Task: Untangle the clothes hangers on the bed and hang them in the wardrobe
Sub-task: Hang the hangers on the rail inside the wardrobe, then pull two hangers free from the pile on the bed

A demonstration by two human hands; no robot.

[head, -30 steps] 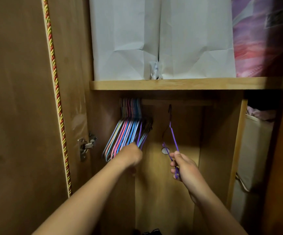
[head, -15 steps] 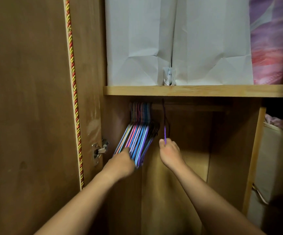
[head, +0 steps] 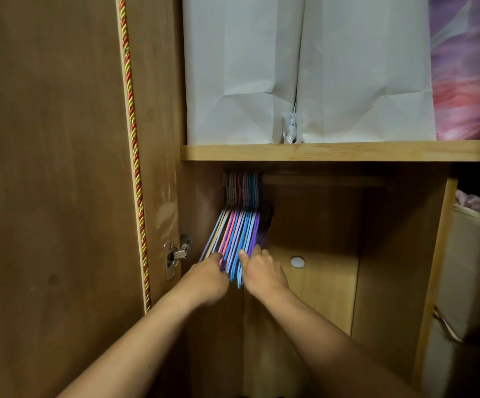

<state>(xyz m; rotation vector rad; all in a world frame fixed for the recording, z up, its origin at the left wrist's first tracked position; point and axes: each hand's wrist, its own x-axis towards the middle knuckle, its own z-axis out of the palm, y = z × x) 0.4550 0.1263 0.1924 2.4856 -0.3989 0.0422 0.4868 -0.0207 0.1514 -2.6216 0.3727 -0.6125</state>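
So up on the wardrobe shelf (head: pixel 339 151) I've got two white paper bags (head: pixel 304 67) sitting side by side, with a pinkish purple bundle (head: pixel 468 67) at the shelf's right end. The door (head: pixel 49 168) hangs open on the left, a red and gold cord (head: pixel 132 139) running down its edge, and fabric boxes (head: pixel 474 268) sit past the divider. The hangers (head: pixel 238 234), pink, blue and purple, are packed tight at the rail's (head: pixel 322 180) left end. My left hand (head: pixel 208 278) grips their lower left side, my right hand (head: pixel 261 272) pinches the right side.
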